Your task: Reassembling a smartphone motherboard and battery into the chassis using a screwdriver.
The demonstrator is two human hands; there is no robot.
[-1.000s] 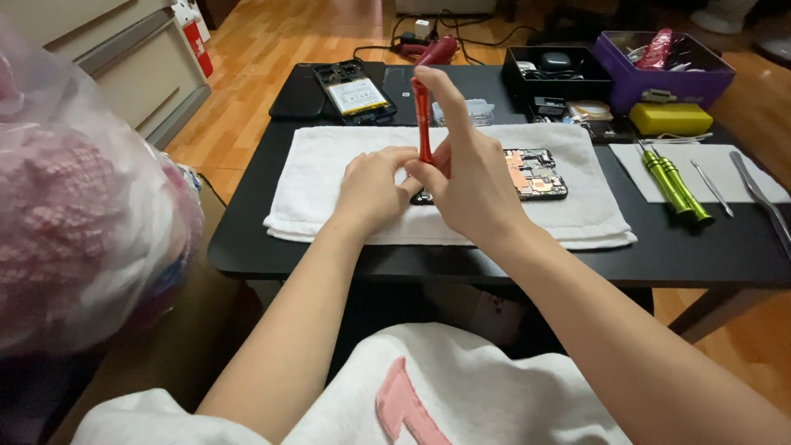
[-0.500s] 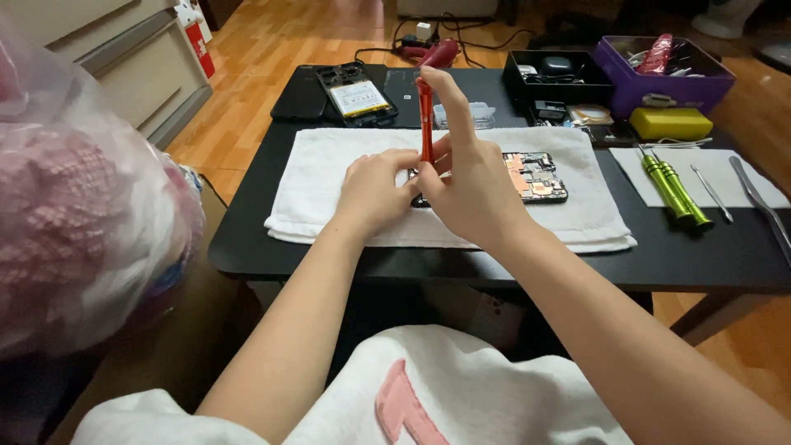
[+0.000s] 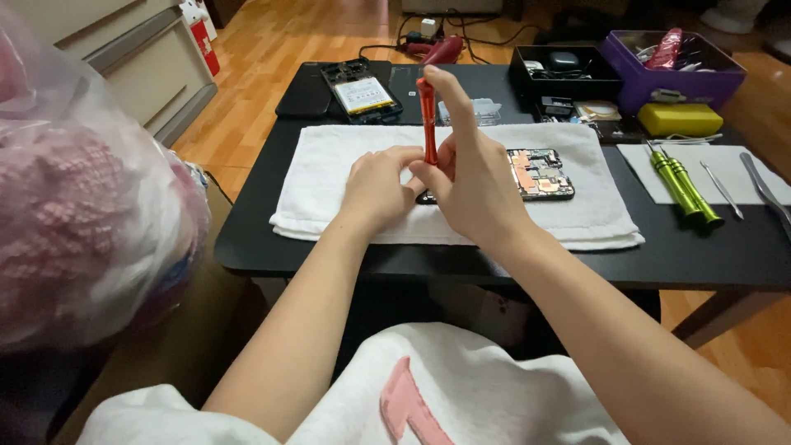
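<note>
A red screwdriver (image 3: 427,119) is held upright, tip down on the opened phone (image 3: 535,174), by the right hand (image 3: 474,177); the left hand (image 3: 377,185), its grip closed, pinches the lower shaft.

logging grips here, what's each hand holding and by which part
Right hand holds the red screwdriver upright, forefinger on its top end. Left hand touches the phone edge by the tip; a grip cannot be told.

Both hands (image 3: 428,185) with the red screwdriver (image 3: 427,119) have barely shifted, the screwdriver standing slightly more upright.
</note>
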